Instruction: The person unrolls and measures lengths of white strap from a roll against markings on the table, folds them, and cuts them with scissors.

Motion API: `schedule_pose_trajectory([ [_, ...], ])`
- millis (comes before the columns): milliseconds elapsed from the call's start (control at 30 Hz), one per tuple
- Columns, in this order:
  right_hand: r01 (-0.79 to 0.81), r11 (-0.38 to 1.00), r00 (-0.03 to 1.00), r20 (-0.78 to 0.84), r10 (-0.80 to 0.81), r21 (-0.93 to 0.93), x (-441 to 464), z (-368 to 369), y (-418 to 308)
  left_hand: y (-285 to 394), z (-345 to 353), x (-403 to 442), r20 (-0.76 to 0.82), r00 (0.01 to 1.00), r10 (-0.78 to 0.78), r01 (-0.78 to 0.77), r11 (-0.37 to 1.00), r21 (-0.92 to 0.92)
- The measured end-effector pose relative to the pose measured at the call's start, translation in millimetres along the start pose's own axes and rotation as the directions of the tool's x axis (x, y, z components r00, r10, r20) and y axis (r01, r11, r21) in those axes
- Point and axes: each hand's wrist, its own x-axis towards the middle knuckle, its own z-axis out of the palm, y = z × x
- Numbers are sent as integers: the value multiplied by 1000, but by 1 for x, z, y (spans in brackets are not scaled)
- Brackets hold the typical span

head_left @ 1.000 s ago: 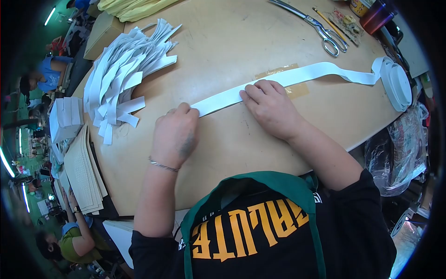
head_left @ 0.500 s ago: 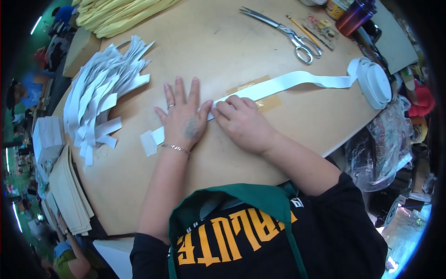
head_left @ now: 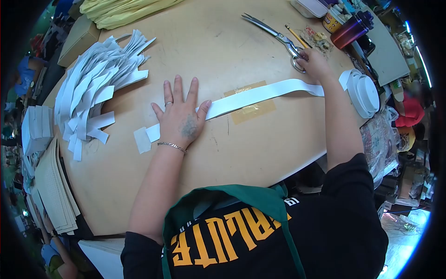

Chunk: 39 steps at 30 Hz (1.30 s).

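Observation:
My left hand [head_left: 183,116] lies flat on a white elastic-like strip [head_left: 265,92], its fingers spread. The strip's short end sticks out left of the hand, by a pale tape patch [head_left: 142,140]. To the right, the strip crosses brown tape [head_left: 254,113] and runs under my right forearm to a white roll [head_left: 364,96]. My right hand [head_left: 316,64] has its fingers curled on the handles of metal scissors [head_left: 272,30], which lie on the table with blades toward the far left. Part of the handles is hidden by this hand.
A heap of cut white strips [head_left: 100,88] lies at left, with yellow fabric [head_left: 125,10] behind. A pencil [head_left: 296,36], a purple-red bottle [head_left: 351,30] and a yellow tub [head_left: 333,20] are at the far right. Card sheets [head_left: 53,190] lie at the left edge.
My right hand has left the strip beside my left hand and moved far right to the scissors' handles. My left hand stays on the strip. The view has shifted slightly.

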Motion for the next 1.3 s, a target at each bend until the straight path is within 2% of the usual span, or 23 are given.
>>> schedule_pose_trajectory([
  [33, 11, 999, 1000, 18, -10, -35, -2, -4, -5, 0, 0, -1, 5, 1000, -2, 2, 1000, 0],
  [133, 23, 941, 997, 83, 5, -337, 18, -9, -15, 1, -3, 0, 9, 1000, -2, 2, 1000, 1],
  [167, -40, 981, 991, 121, 63, -188, 20, -14, -14, 1, -1, 0, 8, 1000, -3, 3, 1000, -1],
  [233, -185, 977, 961, 230, 156, 108, 16, -33, -21, 0, 0, 0, 8, 1000, -3, 3, 1000, -11],
  [333, -204, 869, 957, 277, 81, 452, -5, -49, -9, -1, 0, -1, 10, 1000, 9, -9, 1000, -25],
  [400, -220, 843, 948, 313, 65, 492, -48, -45, -12, 0, -3, -1, 14, 1000, 14, -14, 1000, -28],
  [433, -266, 731, 937, 346, 43, 628, -76, -39, -14, 0, -4, -1, 11, 1000, 16, -15, 1000, -27],
  [467, -324, 650, 903, 429, -4, 687, -109, -39, -23, 0, -5, -1, 10, 1000, 15, -15, 999, -28],
  [500, -278, 632, 887, 446, -120, 723, -140, -32, -25, 1, -4, -1, 11, 1000, 14, -14, 999, -29],
  [533, -320, 577, 857, 489, -162, 751, -171, -22, -23, 1, -3, -2, 4, 1000, 14, -14, 1000, -28],
  [567, -369, 440, 816, 512, -269, 819, -199, -16, -28, 0, -2, -1, -5, 1000, 18, -18, 1000, -23],
  [633, -571, 425, 680, 695, -234, 702, -247, -10, -43, 0, -1, -1, -19, 1000, 25, -26, 999, -20],
  [700, -560, 436, 617, 706, -348, 705, -276, 2, -44, 0, 1, -1, -32, 999, 27, -27, 999, -25],
  [767, -599, 413, 588, 727, -354, 686, -290, 3, -51, -1, 3, -1, -51, 998, 29, -30, 999, -30],
  [1000, -516, 542, 622, 725, -296, 663, -295, 18, -57, -1, 4, -2, -70, 997, 33, -36, 999, -35],
  [1300, -616, 473, 619, 758, -203, 630, -279, 15, -82, -1, 3, -2, -69, 997, 35, -38, 998, -41],
])
